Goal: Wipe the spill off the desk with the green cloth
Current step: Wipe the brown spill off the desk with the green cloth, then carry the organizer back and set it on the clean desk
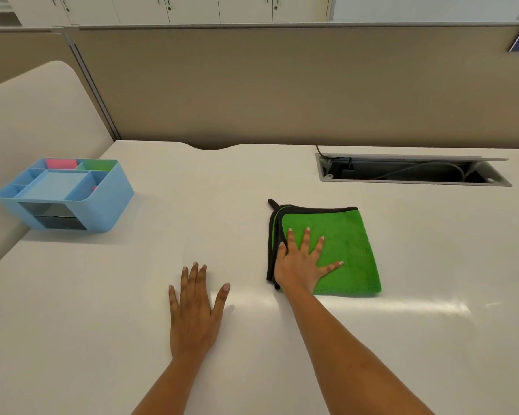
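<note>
A folded green cloth point(346, 247) with a dark border lies flat on the white desk point(102, 295), right of centre. My right hand point(300, 263) rests palm down on the cloth's left part, fingers spread, thumb at the dark edge. My left hand point(194, 310) lies flat on the bare desk to the left of the cloth, fingers apart, holding nothing. I cannot make out a spill on the desk surface; only glare shows near the hands.
A light blue desk organiser point(69, 196) with compartments stands at the back left. An open cable hatch point(411, 170) with wires sits in the desk at the back right. A beige partition wall point(282, 85) runs behind the desk.
</note>
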`<state>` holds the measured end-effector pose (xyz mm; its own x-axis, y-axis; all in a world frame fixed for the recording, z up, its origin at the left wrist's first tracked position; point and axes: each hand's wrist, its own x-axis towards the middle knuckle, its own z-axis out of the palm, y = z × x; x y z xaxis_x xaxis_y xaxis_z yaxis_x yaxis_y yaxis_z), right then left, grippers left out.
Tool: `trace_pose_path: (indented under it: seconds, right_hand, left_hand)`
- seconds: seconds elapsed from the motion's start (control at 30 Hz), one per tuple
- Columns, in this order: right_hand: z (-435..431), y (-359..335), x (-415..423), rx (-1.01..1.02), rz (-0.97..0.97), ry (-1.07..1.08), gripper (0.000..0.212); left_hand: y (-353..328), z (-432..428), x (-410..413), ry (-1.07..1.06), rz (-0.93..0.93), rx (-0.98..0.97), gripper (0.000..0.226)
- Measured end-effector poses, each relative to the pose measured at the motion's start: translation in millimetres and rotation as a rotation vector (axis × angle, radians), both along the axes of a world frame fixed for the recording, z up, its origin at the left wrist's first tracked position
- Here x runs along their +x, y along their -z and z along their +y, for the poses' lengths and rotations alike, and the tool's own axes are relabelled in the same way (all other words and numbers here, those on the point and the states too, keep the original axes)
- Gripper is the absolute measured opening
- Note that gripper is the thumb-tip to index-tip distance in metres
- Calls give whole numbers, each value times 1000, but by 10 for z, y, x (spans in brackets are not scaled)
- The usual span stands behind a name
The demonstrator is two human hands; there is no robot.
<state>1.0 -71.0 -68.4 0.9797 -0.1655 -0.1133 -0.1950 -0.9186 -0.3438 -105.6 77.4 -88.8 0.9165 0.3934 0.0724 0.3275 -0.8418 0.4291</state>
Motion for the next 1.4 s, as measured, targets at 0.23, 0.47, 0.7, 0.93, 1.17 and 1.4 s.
trace_pose_path:
  seconds: [0.23, 0.47, 0.7, 0.93, 1.17, 1.4]
  right_hand:
    - [323, -36, -53, 46, 26, -53, 54]
    - [316, -55, -90, -9, 21, -169, 63]
    - [63, -33, -108, -68, -39, -334, 69]
    - [125, 74, -159, -109, -61, -389, 105]
    - [235, 10, -413, -124, -28, -614, 107]
    - [535, -206, -496, -78, -14, -621, 113]
  left_hand:
    - [-4, 4, 6, 0, 16, 12, 118]
    - [3, 9, 6, 2, 16, 10, 118]
    - [-5, 2, 13, 5, 29, 23, 119]
    - [-30, 9, 8, 3, 49, 10, 118]
    - [-59, 8, -2, 21, -12, -54, 120]
    - [-250, 175, 97, 16, -166, -270, 49]
